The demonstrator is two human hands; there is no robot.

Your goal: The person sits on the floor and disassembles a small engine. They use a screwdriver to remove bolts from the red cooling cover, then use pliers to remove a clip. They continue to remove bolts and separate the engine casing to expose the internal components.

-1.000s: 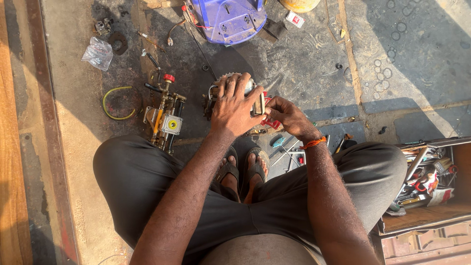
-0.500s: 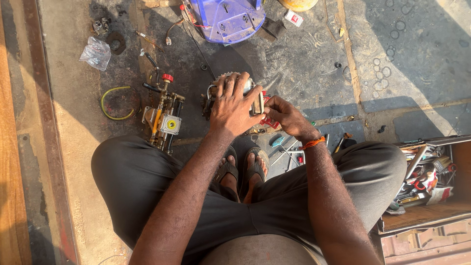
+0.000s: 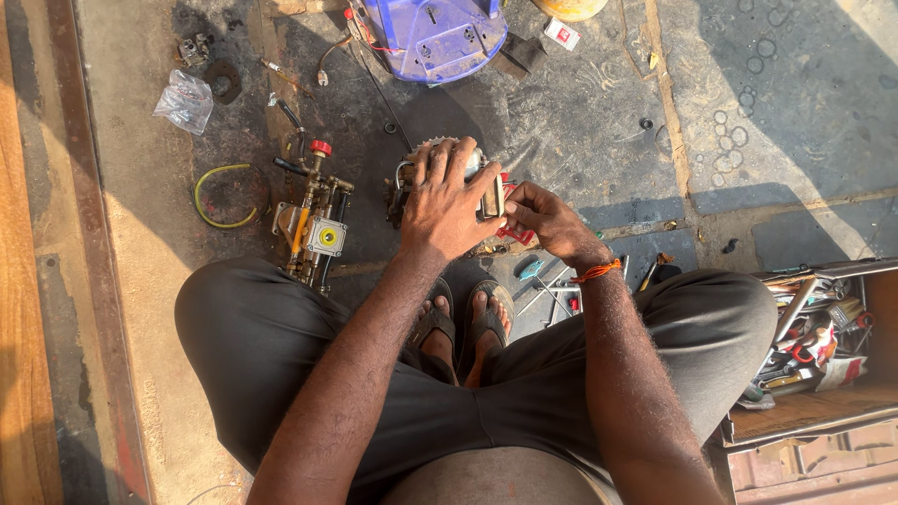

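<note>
My left hand (image 3: 449,201) lies palm down over a small grey engine part with a toothed wheel (image 3: 440,150) on the oily concrete floor, gripping it. Beside it, my right hand (image 3: 547,215) is closed around a red-handled tool (image 3: 513,231) that touches the part's right side. An orange thread circles my right wrist. I am squatting, and my sandalled feet (image 3: 468,323) sit just below the part.
A brass pump assembly with a red cap (image 3: 313,220) lies left of the part, next to a yellow hose loop (image 3: 224,196). A purple plastic housing (image 3: 435,33) sits at the top. Loose tools (image 3: 547,281) lie by my feet. A wooden toolbox (image 3: 814,346) stands right.
Both hands stay on the engine part and the tool with only slight shifts. The view has drifted a little.
</note>
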